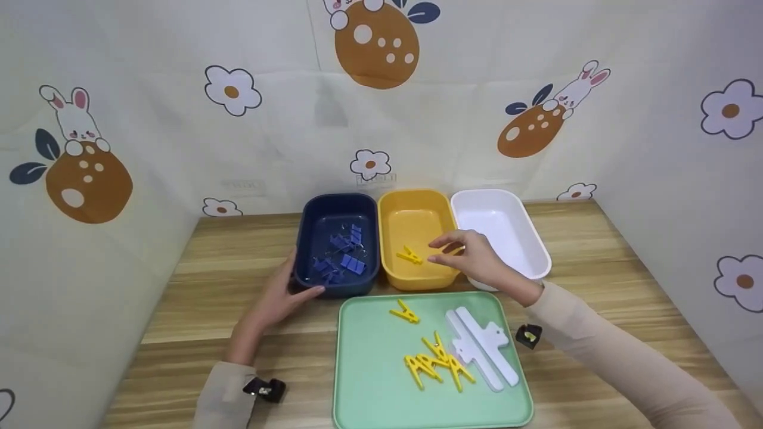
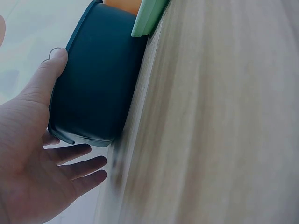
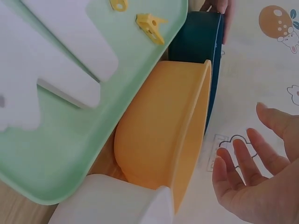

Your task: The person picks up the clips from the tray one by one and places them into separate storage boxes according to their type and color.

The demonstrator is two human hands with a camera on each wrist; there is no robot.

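Observation:
My right hand (image 1: 474, 257) hovers above the right part of the yellow bin (image 1: 417, 279), fingers loosely bent with nothing between them. Inside that bin lies one yellow clothespin (image 1: 410, 255). At the navy bin (image 1: 351, 290), my left hand (image 1: 280, 298) rests its thumb on the front rim; in the left wrist view its other fingers (image 2: 86, 168) extend loosely by the bin's end. Several blue binder clips (image 1: 353, 264) lie in the navy bin. On the green tray (image 1: 369, 369) are several yellow clothespins (image 1: 438, 357) and two white long-bar clips (image 1: 486, 345).
A white bin (image 1: 498, 214) stands right of the yellow one, all three bins side by side against a patterned cloth backdrop (image 1: 286, 149). The tray lies in front of them on a wood-grain table (image 1: 238, 244).

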